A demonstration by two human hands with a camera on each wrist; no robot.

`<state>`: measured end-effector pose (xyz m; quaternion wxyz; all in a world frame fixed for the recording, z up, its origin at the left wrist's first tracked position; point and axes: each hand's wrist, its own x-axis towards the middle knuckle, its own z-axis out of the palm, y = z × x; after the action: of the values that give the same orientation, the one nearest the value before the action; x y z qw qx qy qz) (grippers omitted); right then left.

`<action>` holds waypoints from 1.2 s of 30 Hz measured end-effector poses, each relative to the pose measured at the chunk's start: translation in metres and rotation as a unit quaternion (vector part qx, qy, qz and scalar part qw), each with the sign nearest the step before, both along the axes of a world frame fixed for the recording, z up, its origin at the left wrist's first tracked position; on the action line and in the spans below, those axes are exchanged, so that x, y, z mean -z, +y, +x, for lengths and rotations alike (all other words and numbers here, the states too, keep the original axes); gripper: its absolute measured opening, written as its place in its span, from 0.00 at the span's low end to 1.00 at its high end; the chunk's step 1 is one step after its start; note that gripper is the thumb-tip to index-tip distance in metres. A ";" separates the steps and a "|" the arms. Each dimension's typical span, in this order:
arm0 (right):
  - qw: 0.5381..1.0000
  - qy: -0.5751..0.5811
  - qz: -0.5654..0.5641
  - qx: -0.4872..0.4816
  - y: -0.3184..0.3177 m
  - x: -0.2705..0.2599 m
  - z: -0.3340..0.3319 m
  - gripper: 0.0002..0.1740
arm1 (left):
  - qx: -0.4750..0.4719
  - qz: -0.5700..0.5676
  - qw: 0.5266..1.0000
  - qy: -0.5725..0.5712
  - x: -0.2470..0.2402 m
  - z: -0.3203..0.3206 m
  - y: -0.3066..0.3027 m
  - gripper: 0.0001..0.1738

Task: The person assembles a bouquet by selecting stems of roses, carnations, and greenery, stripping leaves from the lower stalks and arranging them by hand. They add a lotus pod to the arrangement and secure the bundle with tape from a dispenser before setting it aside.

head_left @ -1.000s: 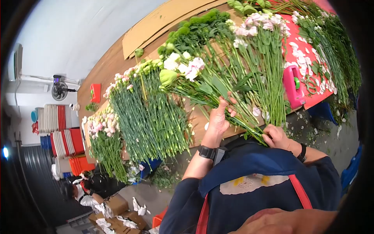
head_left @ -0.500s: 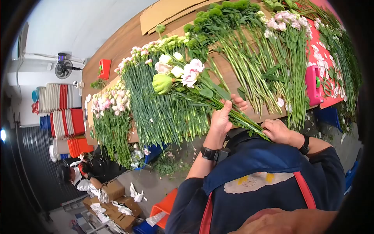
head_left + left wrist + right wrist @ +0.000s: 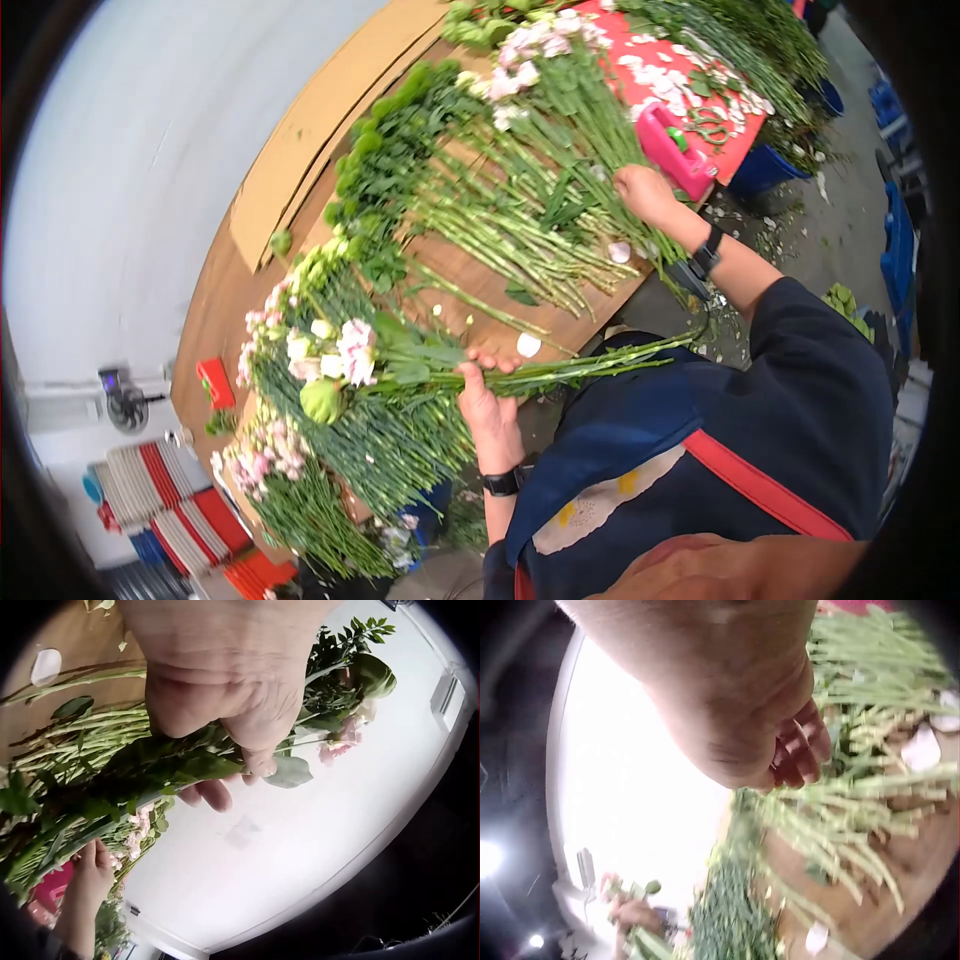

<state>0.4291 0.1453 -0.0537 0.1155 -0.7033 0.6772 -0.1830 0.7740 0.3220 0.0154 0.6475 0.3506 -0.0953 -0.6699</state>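
Note:
My left hand (image 3: 487,405) holds a slim bunch of flowers (image 3: 420,355) around its stems, thumb uppermost. The bunch lies nearly level, with pink-and-white blooms (image 3: 355,350) and a fat green bud (image 3: 321,400) at the left and long stems (image 3: 610,362) trailing right. In the left wrist view, fingertips (image 3: 217,796) show below the leafy stems. My right hand (image 3: 648,196) is over the row of pink-flowered stems (image 3: 575,110), beside a pink tool (image 3: 672,150). Its fingers (image 3: 802,754) look curled in the right wrist view; I cannot tell whether they grip a stem.
Rows of cut stems cover the wooden table (image 3: 215,300): green pompom flowers (image 3: 375,140), dark-green carnation-like stems (image 3: 390,440) and pale pink blooms (image 3: 270,450). A red sheet (image 3: 640,60) bears petals and green-handled scissors (image 3: 710,125). A blue bin (image 3: 765,170) stands beyond the table edge.
My right hand has left the lower stem ends and moved up and away to the pink-flowered row. The left hand still holds the bunch, now swung nearly level. The head view has turned.

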 end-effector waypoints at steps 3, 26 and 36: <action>0.987 0.048 0.079 0.133 -0.021 0.018 -0.042 0.15 | 0.025 -0.009 1.000 0.002 -0.003 -0.009 -0.012 0.16; 0.946 -0.162 -0.069 0.272 -0.036 0.024 -0.070 0.08 | 0.110 0.010 0.993 -0.036 -0.026 -0.084 -0.086 0.15; 0.987 -0.059 0.010 0.149 -0.095 0.052 -0.067 0.08 | 0.107 0.005 0.993 -0.046 -0.027 -0.098 -0.089 0.14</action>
<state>0.3624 0.0499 -0.1061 0.1339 -0.5816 0.7680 -0.2325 0.6763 0.2326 0.0422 0.5652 0.3721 -0.1581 -0.7191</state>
